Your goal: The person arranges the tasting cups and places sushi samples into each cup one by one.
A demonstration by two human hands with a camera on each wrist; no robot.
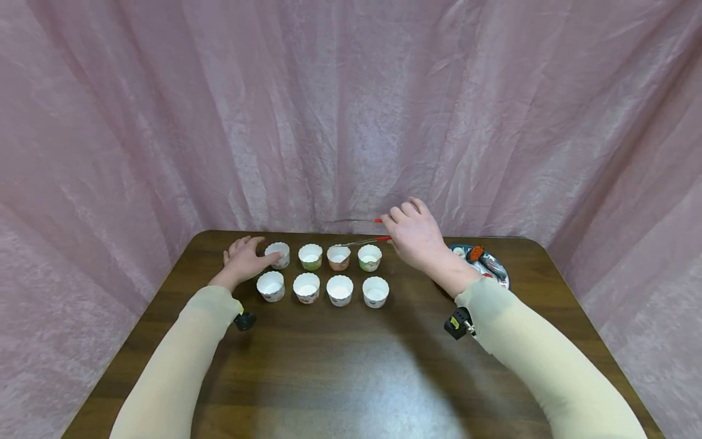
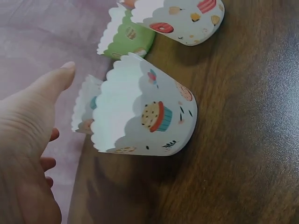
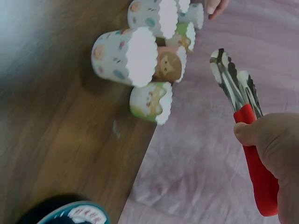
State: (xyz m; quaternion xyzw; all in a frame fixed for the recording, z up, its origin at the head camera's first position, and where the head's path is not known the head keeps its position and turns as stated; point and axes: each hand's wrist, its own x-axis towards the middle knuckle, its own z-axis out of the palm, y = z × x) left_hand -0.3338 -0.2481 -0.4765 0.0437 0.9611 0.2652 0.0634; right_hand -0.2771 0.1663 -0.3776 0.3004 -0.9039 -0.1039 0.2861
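Scalloped paper baking cups stand in two rows on the table. At the back-left cup (image 1: 280,248), my left hand (image 1: 244,261) has its thumb across the near side and its fingers at the left. The left wrist view shows that thumb (image 2: 49,84) nearly straight, beside a white cup with a cupcake print (image 2: 154,112). My right hand (image 1: 417,238) grips red-handled metal tongs (image 3: 254,158) above the back row. The tongs' arms are spread, their tips over the back cups with nothing between them. A green-edged cup (image 1: 370,258) is at the right end of that row.
Partly behind my right forearm, an oval patterned plate (image 1: 506,282) bears several small items, one orange-red (image 1: 476,253). A pink curtain (image 1: 351,122) hangs along the table's back edge. Brown wooden tabletop (image 1: 329,366) extends in front of the cups.
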